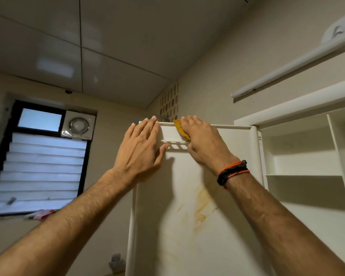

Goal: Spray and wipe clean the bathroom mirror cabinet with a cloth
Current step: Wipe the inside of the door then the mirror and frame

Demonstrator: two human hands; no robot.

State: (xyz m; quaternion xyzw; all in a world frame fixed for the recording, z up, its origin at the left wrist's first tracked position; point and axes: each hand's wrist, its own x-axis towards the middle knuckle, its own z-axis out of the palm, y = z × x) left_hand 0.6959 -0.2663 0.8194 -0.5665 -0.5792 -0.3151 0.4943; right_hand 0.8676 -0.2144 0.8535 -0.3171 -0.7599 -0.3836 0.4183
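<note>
The ceiling point(127, 36) of pale glossy panels fills the top of the view, with beige walls below it. At left is a louvred window point(42, 172) in a dark frame, and an exhaust fan point(79, 125) sits in its upper right corner. At right the cabinet point(307, 156) stands open, its white shelves and dividers showing, and a long tube light point(287, 70) is fixed to the wall above it.

The cabinet door point(187, 216) is swung out toward the camera and takes up the lower centre. Its white inner face carries yellowish-brown stains point(202, 204) about midway down. Near the top of the door is a small slotted rack point(174, 144).

Both forearms reach up from the bottom corners to the top of the door. The left hand point(141, 150) lies flat against the door's upper left corner, fingers straight and a little spread, fingertips at the top edge, thumb touching the left end of the rack. The right hand point(203, 140) presses a yellow cloth point(180, 129) against the door just under its top edge, above the rack; its fingers curve over the cloth, and only the left part of the cloth shows beside them. On the right wrist is a band point(232, 172) of orange and black threads.
</note>
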